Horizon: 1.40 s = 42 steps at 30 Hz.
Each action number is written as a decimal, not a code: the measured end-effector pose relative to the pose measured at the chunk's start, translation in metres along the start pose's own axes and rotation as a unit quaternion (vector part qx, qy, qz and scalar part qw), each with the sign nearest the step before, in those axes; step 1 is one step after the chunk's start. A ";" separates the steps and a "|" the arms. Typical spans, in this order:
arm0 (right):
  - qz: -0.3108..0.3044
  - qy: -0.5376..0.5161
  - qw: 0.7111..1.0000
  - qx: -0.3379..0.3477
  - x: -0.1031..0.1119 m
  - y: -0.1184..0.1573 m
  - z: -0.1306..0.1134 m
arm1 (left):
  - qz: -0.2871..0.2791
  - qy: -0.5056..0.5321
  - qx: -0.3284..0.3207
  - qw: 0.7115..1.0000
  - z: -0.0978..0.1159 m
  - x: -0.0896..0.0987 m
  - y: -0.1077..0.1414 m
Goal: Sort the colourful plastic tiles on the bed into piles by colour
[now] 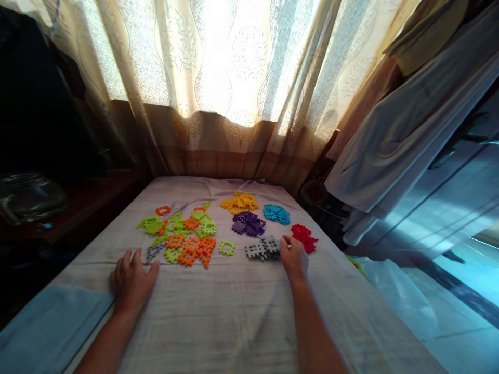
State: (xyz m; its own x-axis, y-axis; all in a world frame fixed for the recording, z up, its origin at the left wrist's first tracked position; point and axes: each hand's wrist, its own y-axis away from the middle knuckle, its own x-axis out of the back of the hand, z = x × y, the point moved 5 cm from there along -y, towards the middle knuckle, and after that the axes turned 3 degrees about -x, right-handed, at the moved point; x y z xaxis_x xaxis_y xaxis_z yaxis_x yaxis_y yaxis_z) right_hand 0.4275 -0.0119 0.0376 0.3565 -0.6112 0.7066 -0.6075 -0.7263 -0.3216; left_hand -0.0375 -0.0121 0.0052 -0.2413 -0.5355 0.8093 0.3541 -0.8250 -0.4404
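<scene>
My right hand pinches a grey notched building tile over a small heap of grey tiles. Flat on the cloth at the left rests my left hand, its fingers spread and nothing in them. Just beyond it lie a grey piece and a mixed pile of orange tiles and green tiles. One square green frame tile lies between the mixed pile and the grey heap. Red tiles sit right beside my right hand.
Heaps of yellow tiles, purple tiles and blue tiles lie farther back on the cloth-covered table. A light blue folded item occupies the near left corner. Curtains hang behind, and clothes at the right.
</scene>
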 end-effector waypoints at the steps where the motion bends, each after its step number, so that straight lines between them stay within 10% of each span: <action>1: 0.005 -0.007 1.000 0.003 0.000 -0.001 0.003 | -0.012 -0.021 0.008 1.000 0.001 -0.001 -0.001; 10: 0.016 -0.063 0.995 -0.071 -0.010 -0.008 0.049 | -0.042 -0.055 0.023 0.997 0.003 0.005 -0.011; 21: 0.107 -0.133 0.983 -0.069 -0.003 0.000 0.048 | 0.030 0.062 0.017 0.997 0.002 0.019 -0.005; 25: 0.119 -0.149 0.981 -0.035 -0.010 0.000 0.047 | 0.066 0.186 -0.106 0.975 0.060 0.016 0.014; 32: 0.097 -0.167 0.981 -0.012 -0.016 0.001 0.044 | -0.039 0.242 -0.283 0.927 0.200 -0.029 0.056; 42: 0.070 -0.157 0.985 -0.008 -0.018 0.000 0.037 | -0.116 0.232 -0.322 0.910 0.249 -0.075 0.075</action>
State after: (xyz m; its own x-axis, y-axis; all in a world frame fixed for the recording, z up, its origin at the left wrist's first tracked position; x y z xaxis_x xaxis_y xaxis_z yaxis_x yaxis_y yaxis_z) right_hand 0.4470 -0.0126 0.0012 0.4681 -0.7744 0.4257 -0.6772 -0.6238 -0.3901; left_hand 0.2325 0.0110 0.0085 -0.6514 -0.2289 0.7234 -0.3226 -0.7794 -0.5371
